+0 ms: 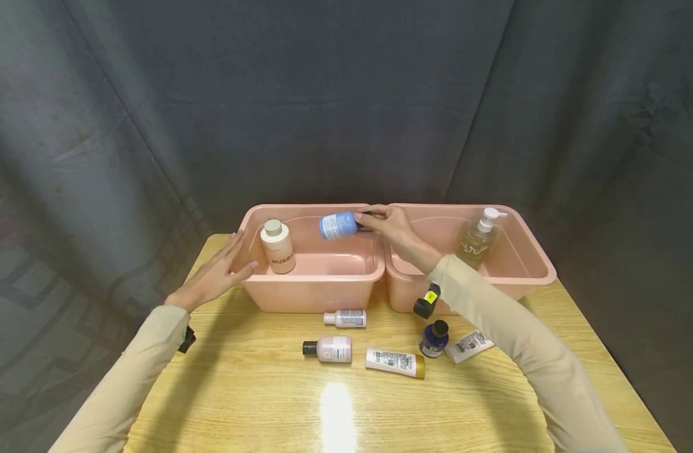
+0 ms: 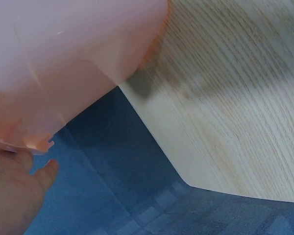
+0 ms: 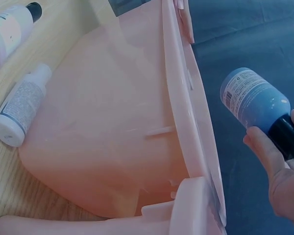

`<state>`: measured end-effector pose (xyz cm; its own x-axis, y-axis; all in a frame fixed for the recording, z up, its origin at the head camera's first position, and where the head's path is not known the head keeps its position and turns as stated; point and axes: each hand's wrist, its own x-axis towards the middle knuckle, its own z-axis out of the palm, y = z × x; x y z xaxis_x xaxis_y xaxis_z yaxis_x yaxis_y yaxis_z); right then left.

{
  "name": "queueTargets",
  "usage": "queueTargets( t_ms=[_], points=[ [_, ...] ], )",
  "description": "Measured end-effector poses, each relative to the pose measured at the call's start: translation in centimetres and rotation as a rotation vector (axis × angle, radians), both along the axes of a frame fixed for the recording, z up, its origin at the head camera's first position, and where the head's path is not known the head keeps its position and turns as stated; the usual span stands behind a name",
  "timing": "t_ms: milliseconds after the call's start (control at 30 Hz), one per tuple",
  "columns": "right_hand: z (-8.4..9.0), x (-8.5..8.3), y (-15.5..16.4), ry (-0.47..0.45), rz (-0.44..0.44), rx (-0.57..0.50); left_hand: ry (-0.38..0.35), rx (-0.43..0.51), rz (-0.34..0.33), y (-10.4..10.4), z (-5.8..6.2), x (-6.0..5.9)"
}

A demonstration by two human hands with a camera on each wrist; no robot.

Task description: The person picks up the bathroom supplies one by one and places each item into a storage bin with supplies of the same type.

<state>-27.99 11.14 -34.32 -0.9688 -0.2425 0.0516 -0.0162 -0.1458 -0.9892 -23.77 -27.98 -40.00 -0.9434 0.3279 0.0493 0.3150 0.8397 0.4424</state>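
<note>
My right hand [image 1: 393,225] grips a blue bottle [image 1: 338,225] by its black cap, above the right part of the left pink bin [image 1: 312,296]. The bottle lies nearly sideways, its base toward the left; in the right wrist view the black cap [image 3: 285,137] sits between thumb and fingers. My left hand [image 1: 213,277] touches the left rim of that bin with straight fingers, and part of this hand [image 2: 14,191] shows below the rim in the left wrist view. Inside the left bin a white bottle [image 1: 278,248] marked MURRA stands tilted.
A second pink bin [image 1: 527,251] adjoins on the right, holding a clear pump bottle [image 1: 476,242]. In front lie a small white bottle [image 1: 346,318], a pink bottle with black cap [image 1: 331,349], a gold-capped tube [image 1: 393,363], a dark blue bottle [image 1: 434,340] and a white tube [image 1: 470,346].
</note>
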Motion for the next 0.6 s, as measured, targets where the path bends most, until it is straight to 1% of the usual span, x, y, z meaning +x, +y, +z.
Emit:
queueTargets(
  t_ms=[267,600],
  points=[
    [0.1,-0.9,-0.3,-0.005,-0.034,0.009,0.004,0.003,0.003,0.0,0.0,0.0],
    [-0.1,-2.1,-0.3,-0.035,-0.085,0.016,-0.001,-0.001,0.003,-0.3,0.0,0.0]
  ],
)
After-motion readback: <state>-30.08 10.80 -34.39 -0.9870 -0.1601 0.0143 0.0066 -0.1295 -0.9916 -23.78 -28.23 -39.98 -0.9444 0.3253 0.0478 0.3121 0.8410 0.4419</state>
